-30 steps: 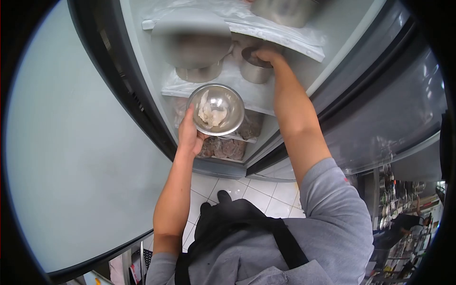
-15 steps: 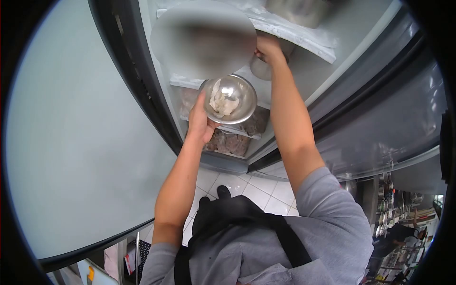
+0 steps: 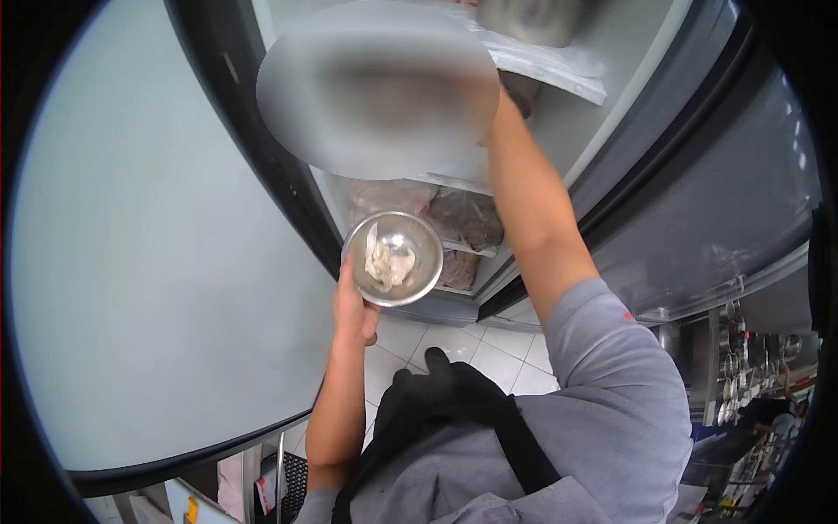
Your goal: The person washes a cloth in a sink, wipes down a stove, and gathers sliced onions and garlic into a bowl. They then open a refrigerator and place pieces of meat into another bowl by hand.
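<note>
blurred patch (image 3: 377, 87): upper middle, masks whatever sits on the fridge shelf there.
right hand: lost behind that patch; only the forearm (image 3: 528, 201) shows.
pot (image 3: 524, 16): cut off by the top edge.
bags (image 3: 467, 218): partly behind the bowl (image 3: 393, 259); contents unclear.
racks (image 3: 742, 349): lower right, items too small to tell.

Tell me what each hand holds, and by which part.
The left hand holds the round shiny steel bowl by its near rim; the right hand's hold is hidden.
</note>
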`<action>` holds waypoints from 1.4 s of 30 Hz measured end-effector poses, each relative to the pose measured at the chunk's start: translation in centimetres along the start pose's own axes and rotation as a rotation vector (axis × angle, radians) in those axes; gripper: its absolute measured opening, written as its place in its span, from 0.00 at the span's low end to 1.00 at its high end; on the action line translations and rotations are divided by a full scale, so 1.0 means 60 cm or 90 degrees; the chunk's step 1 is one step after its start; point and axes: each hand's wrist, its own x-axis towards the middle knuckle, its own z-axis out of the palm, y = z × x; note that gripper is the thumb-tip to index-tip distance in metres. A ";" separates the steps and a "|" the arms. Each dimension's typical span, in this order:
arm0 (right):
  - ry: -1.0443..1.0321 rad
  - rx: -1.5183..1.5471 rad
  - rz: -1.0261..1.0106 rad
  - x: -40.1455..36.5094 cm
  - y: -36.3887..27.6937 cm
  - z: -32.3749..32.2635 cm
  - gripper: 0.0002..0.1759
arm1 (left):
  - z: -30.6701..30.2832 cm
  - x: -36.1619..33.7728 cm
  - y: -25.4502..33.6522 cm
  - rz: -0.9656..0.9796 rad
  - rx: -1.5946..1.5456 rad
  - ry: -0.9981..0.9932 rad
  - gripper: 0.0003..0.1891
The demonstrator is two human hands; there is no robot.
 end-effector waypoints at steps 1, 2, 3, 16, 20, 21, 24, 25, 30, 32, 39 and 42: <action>0.038 0.008 0.003 -0.006 -0.001 -0.025 0.19 | -0.021 -0.012 -0.004 -0.001 0.009 0.013 0.31; 0.079 0.015 0.006 -0.011 -0.004 -0.051 0.18 | -0.033 -0.027 -0.003 -0.003 0.012 0.014 0.31; 0.130 -0.037 0.024 -0.039 -0.022 -0.071 0.17 | -0.045 -0.042 -0.004 -0.010 -0.003 0.014 0.31; 0.245 -0.428 0.077 -0.303 0.081 -0.074 0.29 | -0.098 -0.119 0.007 0.033 0.007 0.017 0.31; -0.317 0.022 0.206 -0.518 0.105 0.033 0.39 | -0.101 -0.116 0.010 0.033 0.047 0.058 0.32; -0.417 0.046 0.246 -0.543 0.114 0.043 0.42 | -0.097 -0.119 0.013 0.040 0.045 0.075 0.32; -0.451 0.014 0.257 -0.591 0.117 0.082 0.30 | -0.099 -0.134 0.018 0.025 0.080 0.093 0.33; -0.461 0.018 0.260 -0.601 0.134 0.083 0.30 | -0.101 -0.142 0.030 0.035 0.271 0.194 0.33; -0.260 0.102 0.188 -0.650 0.195 0.065 0.20 | -0.082 -0.361 0.315 1.166 0.885 0.557 0.19; -0.239 0.068 0.233 -0.689 0.206 0.010 0.20 | -0.050 -0.463 0.449 1.291 0.657 0.907 0.21; -0.122 0.046 0.336 -0.859 0.244 -0.231 0.22 | -0.200 -0.549 0.661 0.663 0.326 0.359 0.28; -0.017 0.073 0.379 -0.944 0.263 -0.328 0.23 | -0.084 -0.582 0.518 0.798 0.399 0.318 0.24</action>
